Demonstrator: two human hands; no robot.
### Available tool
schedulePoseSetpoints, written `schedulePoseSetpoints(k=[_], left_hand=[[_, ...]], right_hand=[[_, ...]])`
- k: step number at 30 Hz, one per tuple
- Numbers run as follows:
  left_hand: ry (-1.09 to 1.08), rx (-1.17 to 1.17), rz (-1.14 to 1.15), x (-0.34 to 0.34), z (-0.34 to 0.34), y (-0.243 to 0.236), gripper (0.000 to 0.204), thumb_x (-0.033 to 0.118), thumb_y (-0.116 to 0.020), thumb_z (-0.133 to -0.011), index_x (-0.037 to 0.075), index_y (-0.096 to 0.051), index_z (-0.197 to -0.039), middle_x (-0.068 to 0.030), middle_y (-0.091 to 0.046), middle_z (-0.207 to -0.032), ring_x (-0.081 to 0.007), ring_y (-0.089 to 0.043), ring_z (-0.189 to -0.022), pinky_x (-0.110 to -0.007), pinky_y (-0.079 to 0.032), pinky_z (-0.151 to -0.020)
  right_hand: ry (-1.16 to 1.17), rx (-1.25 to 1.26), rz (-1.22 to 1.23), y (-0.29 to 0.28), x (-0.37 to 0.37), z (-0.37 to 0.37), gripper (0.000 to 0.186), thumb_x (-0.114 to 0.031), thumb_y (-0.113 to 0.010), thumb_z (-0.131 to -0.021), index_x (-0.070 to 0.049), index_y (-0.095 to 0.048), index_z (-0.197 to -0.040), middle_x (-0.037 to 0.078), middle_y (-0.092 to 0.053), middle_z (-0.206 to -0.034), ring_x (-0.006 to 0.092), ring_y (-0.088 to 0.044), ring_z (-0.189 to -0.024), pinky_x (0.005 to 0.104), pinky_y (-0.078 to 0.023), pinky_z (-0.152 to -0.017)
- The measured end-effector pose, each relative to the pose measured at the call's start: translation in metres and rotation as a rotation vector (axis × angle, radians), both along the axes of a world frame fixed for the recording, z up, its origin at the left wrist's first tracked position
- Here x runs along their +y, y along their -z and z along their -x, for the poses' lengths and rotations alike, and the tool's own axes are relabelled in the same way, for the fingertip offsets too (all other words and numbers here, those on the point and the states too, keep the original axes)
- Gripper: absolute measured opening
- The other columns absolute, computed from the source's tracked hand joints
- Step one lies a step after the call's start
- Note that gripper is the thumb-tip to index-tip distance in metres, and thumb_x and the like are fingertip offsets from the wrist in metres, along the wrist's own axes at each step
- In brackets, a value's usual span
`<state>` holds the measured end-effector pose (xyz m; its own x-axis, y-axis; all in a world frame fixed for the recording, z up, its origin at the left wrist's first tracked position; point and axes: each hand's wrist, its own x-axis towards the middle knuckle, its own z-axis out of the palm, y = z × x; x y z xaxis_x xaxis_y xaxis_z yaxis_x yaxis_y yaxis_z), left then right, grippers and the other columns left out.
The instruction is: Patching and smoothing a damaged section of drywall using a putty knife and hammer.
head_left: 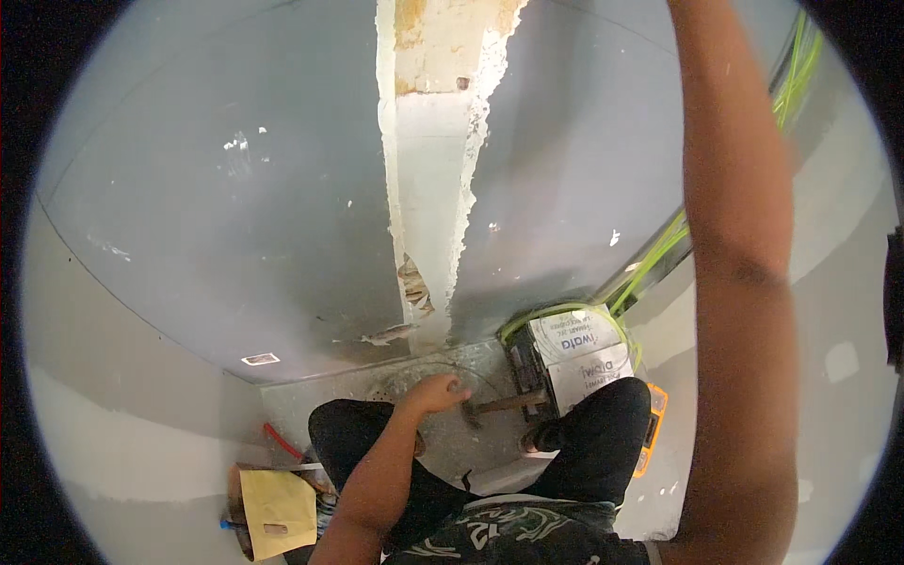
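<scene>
My left hand (437,394) is low in front of me between my knees, its fingers curled together. Whether anything small is in them I cannot make out. Just to its right a hammer (508,404) with a wooden handle lies near the floor, its handle end by a dark box. My right arm (741,254) stretches straight up along the right side, and its hand is beyond the top of the view. In front rises a grey-blue wall (235,207) with a pale, ragged-edged vertical strip (428,188) where the surface is stripped. Low in that strip is a torn hole (414,285).
A white printed carton piece (579,353) rests on the dark box (524,367), ringed by green cable (650,256). An orange case (654,428) stands by my right knee. A yellow pouch (280,513) and red-handled tool (282,441) are at lower left. Dusty floor (452,443) lies below.
</scene>
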<state>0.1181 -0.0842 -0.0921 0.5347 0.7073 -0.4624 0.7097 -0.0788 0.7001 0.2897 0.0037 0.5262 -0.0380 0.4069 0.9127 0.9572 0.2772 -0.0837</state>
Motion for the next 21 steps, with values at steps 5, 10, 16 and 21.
schedulePoseSetpoints(k=[5,10,16,21], left_hand=[[0.075,0.038,-0.05,-0.013,-0.002,-0.005,0.064,0.056,-0.063,-0.084,0.004,-0.06,-0.121,-0.02,-0.065,-0.11,-0.0322,-0.062,-0.104,-0.041,-0.049,-0.088],[0.115,-0.048,-0.095,-0.026,-0.01,0.011,0.062,0.057,-0.062,-0.084,0.005,-0.062,-0.119,-0.019,-0.064,-0.115,-0.0342,-0.06,-0.109,-0.043,-0.047,-0.092],[0.024,0.088,0.024,-0.007,0.008,0.047,0.063,0.059,-0.062,-0.083,0.006,-0.064,-0.116,-0.0188,-0.064,-0.115,-0.0355,-0.06,-0.109,-0.044,-0.046,-0.093],[-0.022,0.041,0.039,-0.007,0.009,0.036,0.064,0.058,-0.063,-0.082,0.007,-0.062,-0.12,-0.0194,-0.063,-0.116,-0.0356,-0.059,-0.109,-0.045,-0.046,-0.093]], right_hand=[[-0.023,-0.116,0.032,0.184,0.032,-0.033,0.055,-0.046,-0.05,-0.093,-0.013,-0.047,-0.137,0.026,-0.067,-0.088,0.0414,-0.066,-0.08,0.0477,-0.053,-0.07],[0.055,-0.083,0.805,0.361,-0.036,-0.037,0.065,-0.038,-0.052,-0.094,-0.025,-0.024,-0.15,0.025,-0.065,-0.088,0.0409,-0.065,-0.08,0.05,-0.052,-0.072],[-0.058,0.197,0.715,0.47,-0.051,-0.046,0.064,-0.033,-0.062,-0.088,-0.021,-0.036,-0.145,0.026,-0.065,-0.097,0.0447,-0.063,-0.083,0.0489,-0.051,-0.072],[-0.267,0.303,0.653,0.52,-0.05,-0.038,0.07,-0.026,-0.067,-0.085,-0.016,-0.033,-0.146,0.029,-0.063,-0.106,0.0461,-0.062,-0.092,0.048,-0.05,-0.08]])
